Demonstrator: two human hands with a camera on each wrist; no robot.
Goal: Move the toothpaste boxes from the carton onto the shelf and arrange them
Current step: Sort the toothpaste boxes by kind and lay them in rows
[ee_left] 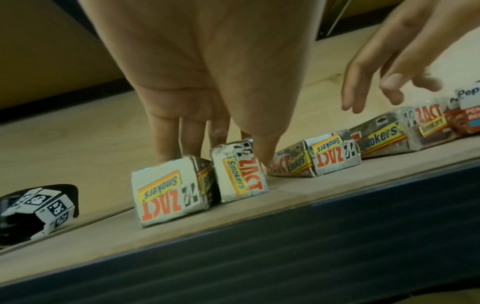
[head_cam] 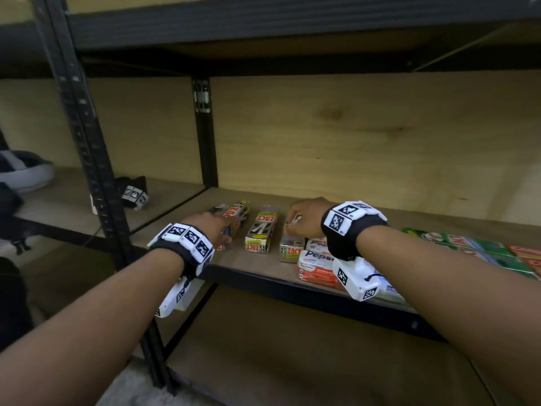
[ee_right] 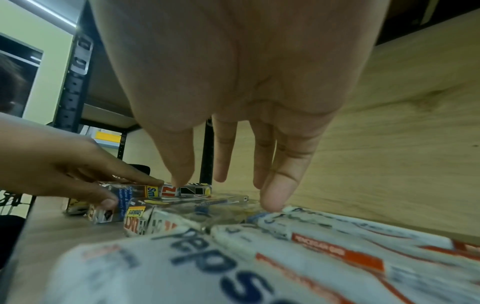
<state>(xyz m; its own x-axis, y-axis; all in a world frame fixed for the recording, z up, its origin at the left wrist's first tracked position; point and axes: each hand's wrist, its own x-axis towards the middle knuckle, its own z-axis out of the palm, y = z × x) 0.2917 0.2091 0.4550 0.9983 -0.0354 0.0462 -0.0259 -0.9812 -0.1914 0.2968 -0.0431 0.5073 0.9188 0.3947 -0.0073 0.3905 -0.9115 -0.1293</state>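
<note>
Several silver ZACT toothpaste boxes (head_cam: 262,230) lie in a row on the wooden shelf (head_cam: 248,268). My left hand (head_cam: 218,227) is on the two leftmost ones. In the left wrist view its straight fingers (ee_left: 166,144) press on the tops of the first box (ee_left: 166,193) and second box (ee_left: 241,174), with the thumb down beside the second. My right hand (head_cam: 301,218) hovers over the right ZACT box (head_cam: 289,247), fingers loose and holding nothing. Its little finger (ee_right: 270,201) touches the far end of the white Pepsodent boxes (ee_right: 233,267). The carton is out of view.
Green and red toothpaste boxes (head_cam: 468,244) lie flat at the right of the shelf. A spare marker wristband (head_cam: 133,194) sits on the neighbouring shelf to the left, past a black upright (head_cam: 205,136). The upper shelf beam (head_cam: 292,24) hangs overhead.
</note>
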